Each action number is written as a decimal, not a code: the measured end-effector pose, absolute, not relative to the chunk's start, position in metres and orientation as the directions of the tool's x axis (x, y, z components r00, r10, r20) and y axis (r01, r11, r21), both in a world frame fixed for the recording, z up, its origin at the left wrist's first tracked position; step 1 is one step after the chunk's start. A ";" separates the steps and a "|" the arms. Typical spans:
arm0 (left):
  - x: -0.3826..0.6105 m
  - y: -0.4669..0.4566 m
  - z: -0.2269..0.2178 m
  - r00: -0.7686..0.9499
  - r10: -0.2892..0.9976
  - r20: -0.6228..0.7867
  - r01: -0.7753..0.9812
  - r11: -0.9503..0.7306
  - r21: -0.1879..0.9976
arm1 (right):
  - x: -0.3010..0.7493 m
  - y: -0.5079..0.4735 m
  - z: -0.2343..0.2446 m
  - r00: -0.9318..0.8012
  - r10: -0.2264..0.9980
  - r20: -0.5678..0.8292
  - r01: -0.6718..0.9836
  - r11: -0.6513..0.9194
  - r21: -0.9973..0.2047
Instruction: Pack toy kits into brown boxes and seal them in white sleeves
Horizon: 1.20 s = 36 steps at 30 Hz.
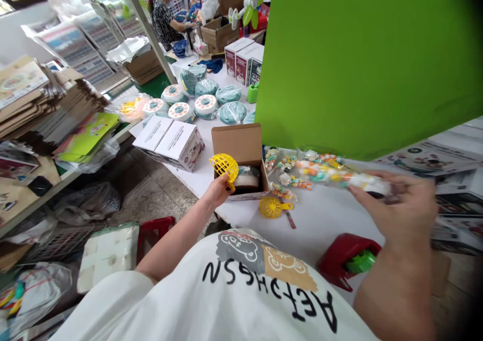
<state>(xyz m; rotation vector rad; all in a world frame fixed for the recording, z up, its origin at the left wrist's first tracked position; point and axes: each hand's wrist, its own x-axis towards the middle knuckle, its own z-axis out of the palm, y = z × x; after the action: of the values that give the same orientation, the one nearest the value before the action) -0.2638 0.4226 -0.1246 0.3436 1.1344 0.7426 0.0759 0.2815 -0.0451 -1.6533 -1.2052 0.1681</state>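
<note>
My left hand grips a yellow mesh scoop by its handle, right at the front edge of an open brown cardboard box. A dark round item lies inside that box. My right hand is closed on a clear plastic bag of small colourful pieces, holding it just above the white table; the hand is blurred by motion. A second yellow scoop lies on the table between my hands.
A large green panel blocks the upper right. Two white product boxes and several wrapped teal and white round toys lie further back. A red tape dispenser is near me. Another person works at the far end. Cardboard stacks fill the left shelf.
</note>
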 end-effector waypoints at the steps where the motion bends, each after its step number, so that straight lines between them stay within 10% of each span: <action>1: -0.264 0.423 -0.126 0.225 0.692 -0.686 -0.365 0.713 0.599 | 0.060 0.292 -0.035 0.435 0.761 0.481 0.661 0.093 -0.745; 7: -0.259 0.420 -0.126 0.192 0.705 -0.683 -0.461 0.679 0.571 | -0.018 0.363 -0.033 -0.255 0.915 0.311 0.720 0.395 -0.571; 12: -0.255 0.414 -0.129 0.199 0.721 -0.664 -0.496 0.658 0.567 | -0.063 0.397 -0.074 -0.455 0.889 0.057 0.716 0.402 -0.571; 18: -0.258 0.413 -0.118 0.115 0.823 -0.556 -0.526 0.525 0.669 | -0.095 0.394 -0.133 -0.126 0.968 -0.216 0.288 -0.172 -0.942; 23: -0.282 0.423 -0.088 0.110 0.893 -0.436 -0.460 0.435 0.774 | -0.078 0.386 -0.147 -0.423 0.832 -0.359 -0.111 -0.441 -0.890; 32: -0.295 0.426 -0.071 0.200 0.889 -0.413 -0.352 0.458 0.816 | -0.113 0.393 -0.138 -0.326 0.896 -0.303 0.478 -0.120 -0.870; 36: -0.293 0.422 -0.063 0.281 0.861 -0.423 -0.255 0.493 0.832 | -0.104 0.398 -0.143 -0.555 0.803 -0.217 0.396 0.026 -0.918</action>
<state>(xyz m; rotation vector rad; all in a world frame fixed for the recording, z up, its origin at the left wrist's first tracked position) -0.2929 0.4216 -0.0627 0.7223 1.0167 0.8417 -0.1044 0.3978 -0.1432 -1.2213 -1.9476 1.5404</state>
